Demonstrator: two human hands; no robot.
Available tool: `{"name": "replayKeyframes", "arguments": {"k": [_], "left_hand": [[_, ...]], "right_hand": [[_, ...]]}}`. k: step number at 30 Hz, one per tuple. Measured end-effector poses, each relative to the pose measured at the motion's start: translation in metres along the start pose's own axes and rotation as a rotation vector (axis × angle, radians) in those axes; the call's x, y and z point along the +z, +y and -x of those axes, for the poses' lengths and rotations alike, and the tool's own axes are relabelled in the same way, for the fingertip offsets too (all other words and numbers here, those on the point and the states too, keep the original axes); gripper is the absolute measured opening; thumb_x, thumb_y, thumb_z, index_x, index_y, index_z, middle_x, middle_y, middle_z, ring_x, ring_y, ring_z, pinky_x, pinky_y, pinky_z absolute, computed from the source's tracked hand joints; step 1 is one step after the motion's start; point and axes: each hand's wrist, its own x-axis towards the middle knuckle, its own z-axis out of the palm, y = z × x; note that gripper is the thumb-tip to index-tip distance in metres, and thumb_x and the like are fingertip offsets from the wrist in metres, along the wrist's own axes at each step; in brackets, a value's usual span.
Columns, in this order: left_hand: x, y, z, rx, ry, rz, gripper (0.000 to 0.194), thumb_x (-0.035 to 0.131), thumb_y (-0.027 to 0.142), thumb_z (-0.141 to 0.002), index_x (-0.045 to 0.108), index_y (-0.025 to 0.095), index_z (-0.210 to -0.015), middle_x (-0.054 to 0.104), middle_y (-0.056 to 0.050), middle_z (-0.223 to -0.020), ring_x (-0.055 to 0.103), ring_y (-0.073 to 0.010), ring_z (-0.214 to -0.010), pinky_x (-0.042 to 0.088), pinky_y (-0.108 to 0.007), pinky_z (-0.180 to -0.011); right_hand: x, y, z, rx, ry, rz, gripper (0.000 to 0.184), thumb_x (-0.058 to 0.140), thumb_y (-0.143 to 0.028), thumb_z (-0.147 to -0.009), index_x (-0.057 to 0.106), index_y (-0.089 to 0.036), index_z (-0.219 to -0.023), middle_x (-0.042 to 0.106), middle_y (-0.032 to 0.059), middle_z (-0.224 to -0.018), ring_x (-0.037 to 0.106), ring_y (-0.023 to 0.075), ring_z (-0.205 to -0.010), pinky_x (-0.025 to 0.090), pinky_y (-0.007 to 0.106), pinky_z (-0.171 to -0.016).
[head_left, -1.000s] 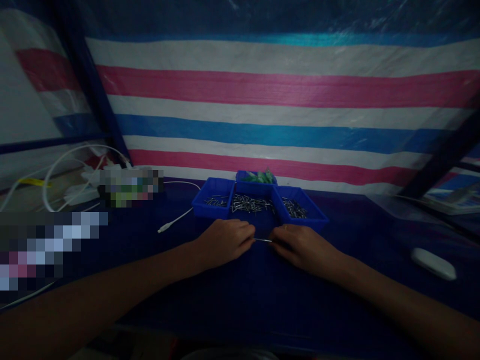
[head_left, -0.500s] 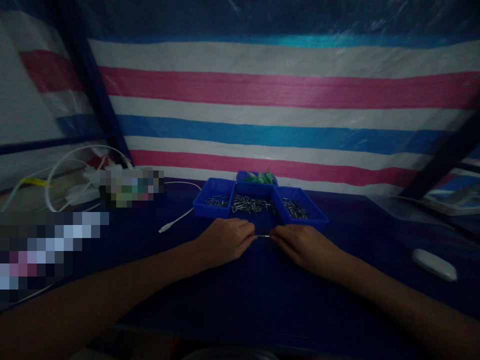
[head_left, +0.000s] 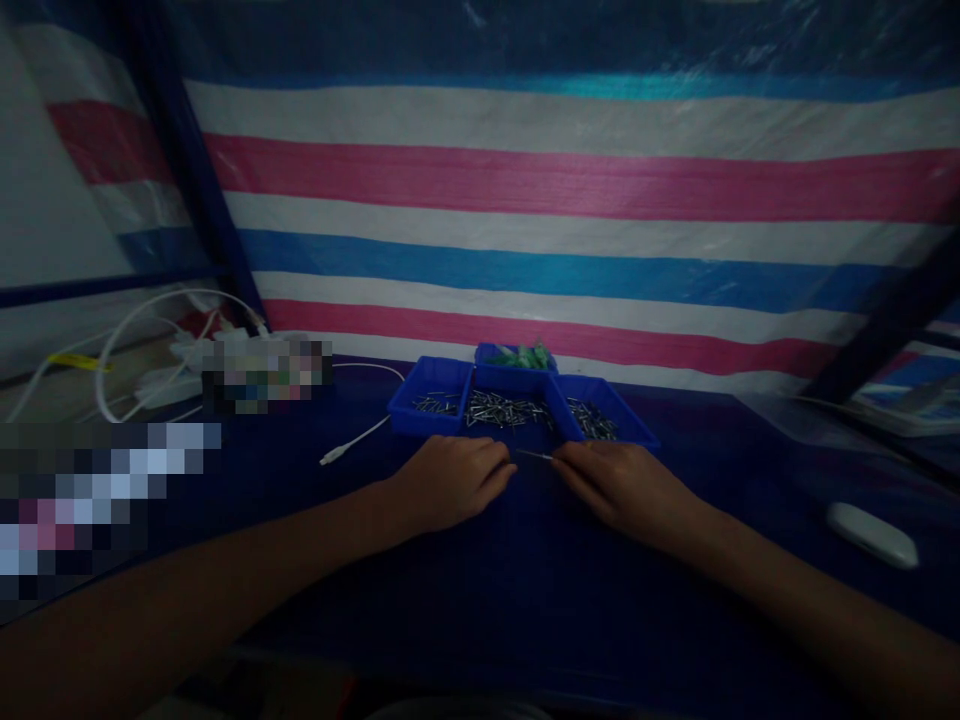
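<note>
My right hand [head_left: 615, 480] pinches a thin metal pin [head_left: 535, 455] that sticks out to the left from its fingertips. The pin is slender at its free end and looks thicker and brighter near the fingers. Just left of that end is my left hand [head_left: 454, 483], its thumb and fingers pressed together. Anything between those fingers is hidden. Beyond the hands, small metal pins [head_left: 501, 410] lie in a heap between a left blue bin [head_left: 427, 417] and a right blue bin [head_left: 634, 425]. Both bins contain similar pieces.
A rear blue bin [head_left: 517, 378] holds green pieces [head_left: 534, 355]. A white cable [head_left: 352, 440] lies on the blue table [head_left: 465, 600] at left, near tangled cords and blurred items. A white rounded object [head_left: 872, 535] rests at right. Striped sheeting [head_left: 525, 180] hangs behind.
The pin's left end has come away from my left hand's fingertips. My right hand has shifted slightly right and up with the pin, widening the gap between the hands.
</note>
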Motion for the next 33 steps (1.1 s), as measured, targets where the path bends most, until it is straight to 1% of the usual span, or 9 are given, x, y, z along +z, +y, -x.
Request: {"name": "replayKeyframes", "arguments": {"k": [3, 6, 11, 14, 17, 20, 23, 27, 33], "left_hand": [[0.003, -0.001, 0.002, -0.021, -0.030, -0.037, 0.022, 0.039, 0.031, -0.090, 0.056, 0.017, -0.093, 0.060, -0.003, -0.085, 0.060, -0.0161, -0.071, 0.044, -0.025, -0.057], [0.007, -0.002, 0.002, -0.032, -0.063, -0.085, 0.023, 0.040, 0.031, -0.089, 0.056, 0.017, -0.098, 0.058, -0.004, -0.090, 0.060, -0.0170, -0.071, 0.045, -0.026, -0.056], [0.010, -0.002, 0.001, -0.032, -0.086, -0.124, 0.028, 0.039, 0.034, -0.089, 0.053, 0.018, -0.107, 0.056, -0.005, -0.098, 0.061, -0.0189, -0.072, 0.047, -0.028, -0.055], [0.009, -0.001, 0.000, -0.037, -0.098, -0.129, 0.030, 0.038, 0.035, -0.090, 0.052, 0.018, -0.110, 0.056, -0.006, -0.102, 0.061, -0.0187, -0.074, 0.048, -0.028, -0.058], [0.010, -0.001, -0.001, -0.044, -0.108, -0.134, 0.032, 0.036, 0.036, -0.090, 0.052, 0.018, -0.112, 0.056, -0.006, -0.103, 0.061, -0.0193, -0.077, 0.049, -0.029, -0.060], [0.011, -0.001, -0.002, -0.051, -0.109, -0.134, 0.033, 0.035, 0.036, -0.090, 0.051, 0.018, -0.113, 0.057, -0.006, -0.104, 0.061, -0.0201, -0.078, 0.049, -0.031, -0.062], [0.014, -0.002, -0.004, -0.064, -0.104, -0.131, 0.035, 0.034, 0.037, -0.090, 0.051, 0.018, -0.114, 0.057, -0.006, -0.104, 0.061, -0.0203, -0.078, 0.049, -0.031, -0.063], [0.016, -0.001, -0.005, -0.090, -0.097, -0.126, 0.035, 0.033, 0.037, -0.090, 0.050, 0.018, -0.116, 0.056, -0.006, -0.107, 0.062, -0.0205, -0.078, 0.049, -0.032, -0.063], [0.016, 0.005, -0.004, -0.214, -0.072, -0.237, 0.043, 0.034, 0.043, -0.089, 0.049, 0.014, -0.117, 0.049, -0.013, -0.121, 0.062, -0.0247, -0.081, 0.049, -0.036, -0.065]], "right_hand": [[-0.006, 0.010, -0.001, 0.134, 0.073, 0.218, 0.026, 0.033, -0.028, -0.090, 0.055, -0.017, -0.081, 0.061, 0.0056, -0.067, 0.057, 0.0173, -0.058, 0.032, 0.026, -0.051], [-0.010, 0.020, -0.002, 0.319, 0.067, 0.375, 0.027, 0.033, -0.030, -0.089, 0.055, -0.017, -0.080, 0.062, 0.0067, -0.064, 0.055, 0.0178, -0.048, 0.024, 0.026, -0.044], [-0.010, 0.023, -0.002, 0.383, 0.056, 0.440, 0.028, 0.034, -0.033, -0.089, 0.054, -0.018, -0.077, 0.061, 0.0065, -0.059, 0.054, 0.0177, -0.045, 0.017, 0.025, -0.042], [-0.009, 0.020, -0.001, 0.363, 0.076, 0.430, 0.028, 0.034, -0.033, -0.089, 0.054, -0.018, -0.078, 0.062, 0.0062, -0.061, 0.055, 0.0176, -0.046, 0.018, 0.025, -0.041], [-0.009, 0.017, -0.002, 0.320, 0.106, 0.401, 0.025, 0.034, -0.030, -0.089, 0.054, -0.018, -0.082, 0.064, 0.0061, -0.068, 0.057, 0.0183, -0.051, 0.024, 0.025, -0.042], [-0.009, 0.012, -0.001, 0.199, 0.106, 0.319, 0.023, 0.034, -0.027, -0.089, 0.055, -0.016, -0.086, 0.064, 0.0068, -0.074, 0.060, 0.0199, -0.062, 0.033, 0.027, -0.048], [-0.004, 0.004, 0.000, 0.066, 0.041, 0.152, 0.021, 0.037, -0.026, -0.090, 0.055, -0.017, -0.089, 0.063, 0.0052, -0.075, 0.060, 0.0180, -0.067, 0.037, 0.027, -0.056], [0.006, -0.007, 0.001, -0.059, -0.110, -0.046, 0.014, 0.041, -0.024, -0.088, 0.054, -0.018, -0.084, 0.060, 0.0023, -0.075, 0.057, 0.0135, -0.064, 0.037, 0.024, -0.057], [0.009, -0.007, 0.000, -0.064, -0.157, -0.112, 0.012, 0.043, -0.022, -0.087, 0.053, -0.017, -0.082, 0.059, 0.0029, -0.076, 0.056, 0.0136, -0.066, 0.037, 0.024, -0.060]]}}
